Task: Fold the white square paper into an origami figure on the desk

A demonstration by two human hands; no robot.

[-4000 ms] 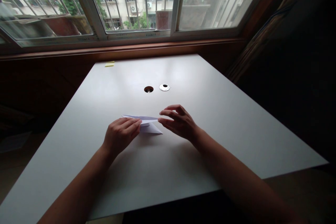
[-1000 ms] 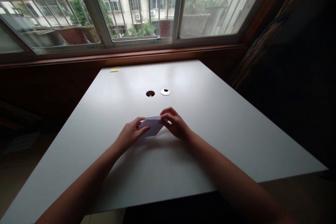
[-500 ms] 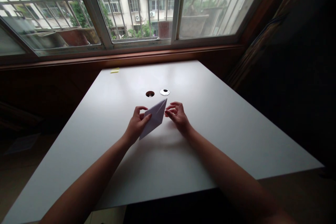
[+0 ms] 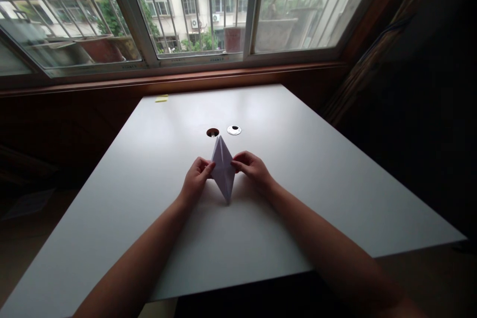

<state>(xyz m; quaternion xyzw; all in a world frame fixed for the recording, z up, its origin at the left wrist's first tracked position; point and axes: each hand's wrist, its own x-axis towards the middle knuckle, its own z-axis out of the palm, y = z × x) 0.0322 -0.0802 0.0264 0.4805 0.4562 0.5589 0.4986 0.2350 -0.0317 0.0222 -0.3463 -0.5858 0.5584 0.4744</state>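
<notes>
A folded sheet of white paper [image 4: 223, 171], diamond-shaped with a crease down its middle, stands tilted between my two hands over the white table [image 4: 298, 198]. My left hand [image 4: 197, 176] pinches its left corner, the thumb on the near face. At the opposite corner, my right hand [image 4: 253, 168] grips the paper between thumb and fingers. The upper tip of the diamond looks split in two. Its lower point is close to the tabletop; whether it touches, I cannot tell.
Beyond the paper are a round cable hole [image 4: 212, 132] in the tabletop and a white ring-shaped cover [image 4: 234, 130] beside it. Yellow sticky notes [image 4: 161, 98] lie at the far left corner. A barred window [image 4: 197, 10] rises behind the table.
The paper has turned from a slant to nearly upright, its tip swinging left. My right hand, apart from it before, has closed on its right corner.
</notes>
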